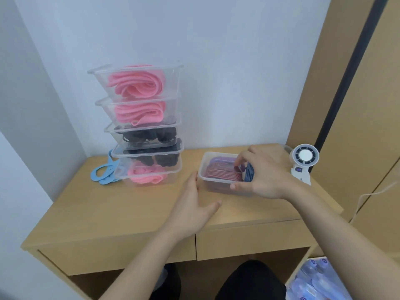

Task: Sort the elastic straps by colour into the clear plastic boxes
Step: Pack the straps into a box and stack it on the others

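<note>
Gripping box, right hand, left hand touching

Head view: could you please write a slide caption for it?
Right hand holds straps in a box; left hand at its rim.

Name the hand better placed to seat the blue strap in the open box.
Right: the right hand grips the blue strap at the box; the left hand lies open beside it.

A light wooden desk stands against a white wall, with two shallow drawers under its top. A small white fan stands at the far right edge. A white cable hangs beside the tan cabinet. Bluish packets lie low at the near right.
</note>
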`<state>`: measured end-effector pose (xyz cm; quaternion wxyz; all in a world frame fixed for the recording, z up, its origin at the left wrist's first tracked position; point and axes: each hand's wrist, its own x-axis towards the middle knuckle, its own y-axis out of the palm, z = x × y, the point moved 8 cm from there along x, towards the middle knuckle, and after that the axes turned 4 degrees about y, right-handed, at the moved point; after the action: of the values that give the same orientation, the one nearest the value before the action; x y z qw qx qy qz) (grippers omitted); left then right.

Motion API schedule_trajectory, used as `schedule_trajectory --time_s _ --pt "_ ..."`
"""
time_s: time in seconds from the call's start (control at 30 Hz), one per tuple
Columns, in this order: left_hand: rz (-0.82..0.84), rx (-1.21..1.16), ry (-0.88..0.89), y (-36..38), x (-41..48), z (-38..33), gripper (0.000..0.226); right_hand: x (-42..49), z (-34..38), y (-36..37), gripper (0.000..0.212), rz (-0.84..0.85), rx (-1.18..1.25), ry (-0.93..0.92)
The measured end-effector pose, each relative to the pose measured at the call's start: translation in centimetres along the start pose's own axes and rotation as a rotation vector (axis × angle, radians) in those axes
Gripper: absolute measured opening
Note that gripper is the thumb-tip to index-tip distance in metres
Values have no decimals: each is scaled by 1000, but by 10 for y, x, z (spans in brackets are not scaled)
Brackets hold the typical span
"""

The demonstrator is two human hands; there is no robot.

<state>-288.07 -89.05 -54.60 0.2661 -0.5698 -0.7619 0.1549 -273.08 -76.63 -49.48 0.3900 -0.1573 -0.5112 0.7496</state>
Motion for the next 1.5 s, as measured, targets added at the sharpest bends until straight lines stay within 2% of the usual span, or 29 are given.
schedule_trajectory --time_s 0.1,0.23,0.33,0.4,0.47,0.67,1.03,1.5 --pt "-29 -57 20 2 24 3 54 -1 0 1 55 69 -48 -7" --pt "-85 -191 -20 2 34 14 38 8 13 6 70 164 -130 31" --pt "-144 -289 1 -3 30 17 54 15 26 0 58 214 -104 51" --pt "-192 -431 1 -12 28 16 58 17 28 -4 49 249 84 55" --pt "-171 -546 24 -17 27 9 58 18 33 -1 41 304 285 45" --pt "-194 -639 62 -23 25 12 71 26 43 16 64 345 429 -12" --pt "-137 -715 66 -21 28 21 81 27 43 18 58 329 526 -31" --pt "-5 -809 21 -14 27 26 95 28 41 17 60 315 536 -42"
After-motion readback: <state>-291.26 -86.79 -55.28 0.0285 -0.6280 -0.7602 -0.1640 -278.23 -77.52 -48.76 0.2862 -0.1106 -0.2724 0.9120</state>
